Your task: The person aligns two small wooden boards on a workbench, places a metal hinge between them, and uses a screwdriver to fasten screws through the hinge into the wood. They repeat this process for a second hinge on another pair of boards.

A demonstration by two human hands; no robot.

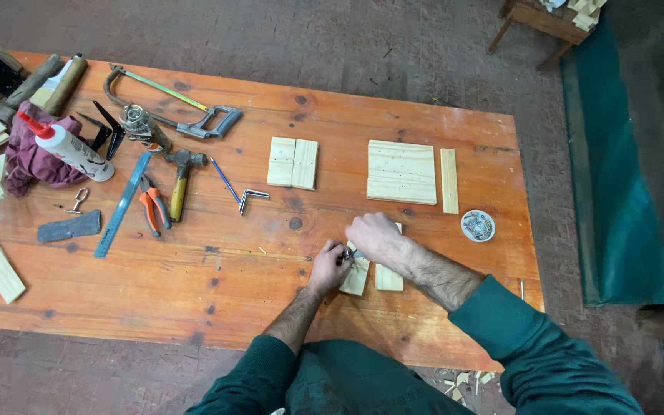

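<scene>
My left hand (327, 267) pinches a small metal fitting (346, 253) against the wooden slats (359, 275) at the table's (232, 292) near edge. My right hand (374, 236) closes over it; I keep the slats aligned, pressing steadily.

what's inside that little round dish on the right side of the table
The round dish near the table's right edge holds a loose pile of small grey metal pieces, probably nails or screws; they are too small to tell apart. The dish's bottom is covered by them.
</scene>
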